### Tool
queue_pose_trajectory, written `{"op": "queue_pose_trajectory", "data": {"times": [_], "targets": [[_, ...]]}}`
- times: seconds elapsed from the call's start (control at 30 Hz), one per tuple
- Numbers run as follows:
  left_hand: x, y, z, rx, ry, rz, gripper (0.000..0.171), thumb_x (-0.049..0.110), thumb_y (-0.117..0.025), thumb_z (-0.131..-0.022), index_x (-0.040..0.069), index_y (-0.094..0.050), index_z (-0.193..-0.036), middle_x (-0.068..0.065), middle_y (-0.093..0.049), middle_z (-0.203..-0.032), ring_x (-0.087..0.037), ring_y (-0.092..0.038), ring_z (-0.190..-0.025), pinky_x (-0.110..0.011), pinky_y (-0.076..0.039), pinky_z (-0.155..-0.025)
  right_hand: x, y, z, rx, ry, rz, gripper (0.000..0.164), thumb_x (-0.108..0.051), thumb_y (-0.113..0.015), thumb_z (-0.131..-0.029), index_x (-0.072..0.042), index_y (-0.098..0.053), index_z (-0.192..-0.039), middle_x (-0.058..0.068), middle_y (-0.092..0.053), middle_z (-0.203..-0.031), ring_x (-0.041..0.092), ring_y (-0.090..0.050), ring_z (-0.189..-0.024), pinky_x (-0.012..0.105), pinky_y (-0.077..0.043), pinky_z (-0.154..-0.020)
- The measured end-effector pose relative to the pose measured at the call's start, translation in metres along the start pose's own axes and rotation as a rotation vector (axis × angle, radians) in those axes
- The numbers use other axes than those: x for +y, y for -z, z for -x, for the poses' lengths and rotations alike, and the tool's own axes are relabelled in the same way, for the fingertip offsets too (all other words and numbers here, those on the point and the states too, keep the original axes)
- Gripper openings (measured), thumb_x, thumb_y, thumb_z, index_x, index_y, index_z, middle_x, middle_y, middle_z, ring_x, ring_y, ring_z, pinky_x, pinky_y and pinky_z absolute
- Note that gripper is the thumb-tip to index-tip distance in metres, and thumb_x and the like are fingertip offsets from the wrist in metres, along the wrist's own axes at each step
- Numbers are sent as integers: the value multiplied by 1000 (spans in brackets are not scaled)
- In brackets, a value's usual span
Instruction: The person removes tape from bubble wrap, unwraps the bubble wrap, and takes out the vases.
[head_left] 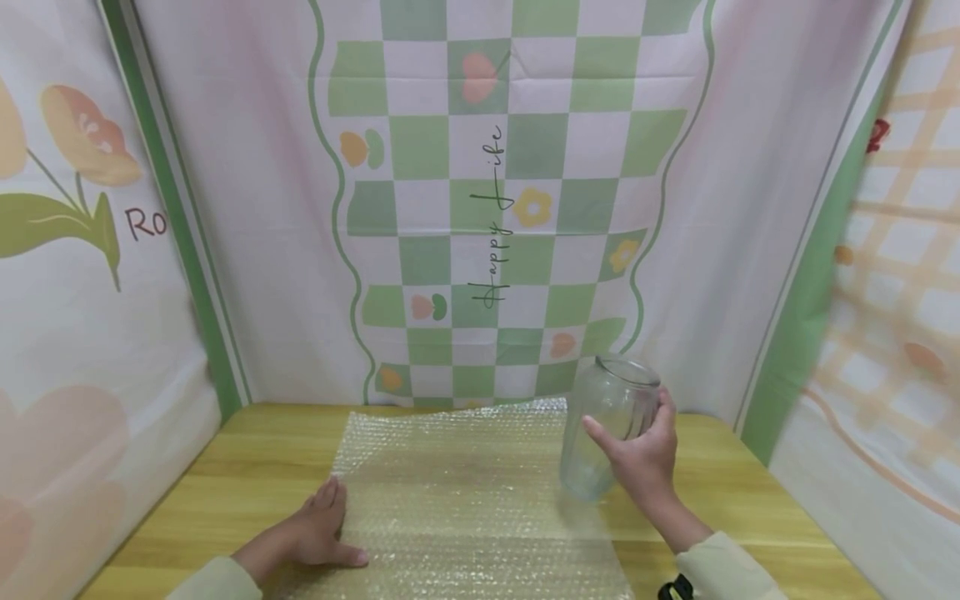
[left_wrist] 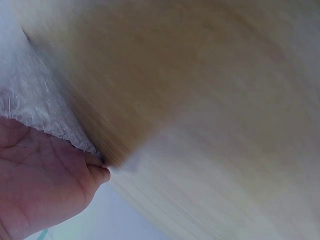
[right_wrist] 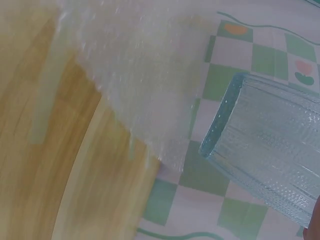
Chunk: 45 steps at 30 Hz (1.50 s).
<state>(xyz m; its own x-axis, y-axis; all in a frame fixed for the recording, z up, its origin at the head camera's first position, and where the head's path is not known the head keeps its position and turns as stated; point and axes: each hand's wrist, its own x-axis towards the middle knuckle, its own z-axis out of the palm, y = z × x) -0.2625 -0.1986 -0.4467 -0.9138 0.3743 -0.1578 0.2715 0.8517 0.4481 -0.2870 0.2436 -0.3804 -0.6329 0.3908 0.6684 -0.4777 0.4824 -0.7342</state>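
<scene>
A clear, ribbed glass vase (head_left: 592, 433) with a wide mouth is in my right hand (head_left: 645, 450), thumb on the near side and fingers around the far side. It tilts slightly above the right edge of a sheet of bubble wrap (head_left: 457, 500). In the right wrist view the vase's base (right_wrist: 220, 115) shows against the backdrop; only a sliver of the hand appears there. My left hand (head_left: 318, 529) touches the wrap's left edge, thumb spread over the sheet. The left wrist view shows its palm (left_wrist: 45, 180) beside the wrap's edge, fingers partly hidden.
The wrap lies over a yellow wood-grain table (head_left: 247, 467). Behind stands a green-and-white checked cloth backdrop (head_left: 525, 200), with printed cloth side walls (head_left: 75, 333) left and right. A dark band (head_left: 677, 587) is at the right sleeve.
</scene>
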Motion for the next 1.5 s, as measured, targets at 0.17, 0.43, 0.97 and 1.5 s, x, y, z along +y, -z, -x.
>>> {"op": "queue_pose_trajectory", "data": {"times": [0.17, 0.43, 0.97, 1.5], "targets": [[0, 0, 0, 1, -1, 11, 117, 55, -75, -77, -24, -17, -141, -45, -2, -147, -55, -4, -138, -62, -10, -112, 6, 9, -5, 40, 36, 44, 102, -9, -93, -58, 1, -35, -142, 22, -53, -127, 33, -52, -113, 39, -46, -94], [0, 0, 0, 8, -6, 13, 118, 54, -75, -77, -24, -16, -141, -46, -2, -147, -55, -4, -138, -62, -10, -112, 17, 28, -17, 78, 69, 67, 104, -8, -93, -58, -12, -37, -145, 15, -53, -130, 27, -51, -113, 16, -40, -91], [-11, -5, -8, -16, 1, 46, 126, 64, -72, -74, -23, -13, -142, -44, 2, -147, -55, 0, -139, -63, -5, -112, 45, 69, -36, 122, -17, 143, 106, -11, -93, -62, -16, -31, -148, 16, -47, -134, 30, -47, -114, 34, -39, -104], [-31, -18, -19, 19, -27, 24, 132, 74, -66, -71, -21, -11, -144, -43, 3, -148, -53, 2, -139, -62, -4, -112, 77, 100, -40, 173, -78, 192, 114, -13, -92, -63, -6, -21, -151, 22, -29, -149, 36, -29, -137, 37, -20, -116]]}}
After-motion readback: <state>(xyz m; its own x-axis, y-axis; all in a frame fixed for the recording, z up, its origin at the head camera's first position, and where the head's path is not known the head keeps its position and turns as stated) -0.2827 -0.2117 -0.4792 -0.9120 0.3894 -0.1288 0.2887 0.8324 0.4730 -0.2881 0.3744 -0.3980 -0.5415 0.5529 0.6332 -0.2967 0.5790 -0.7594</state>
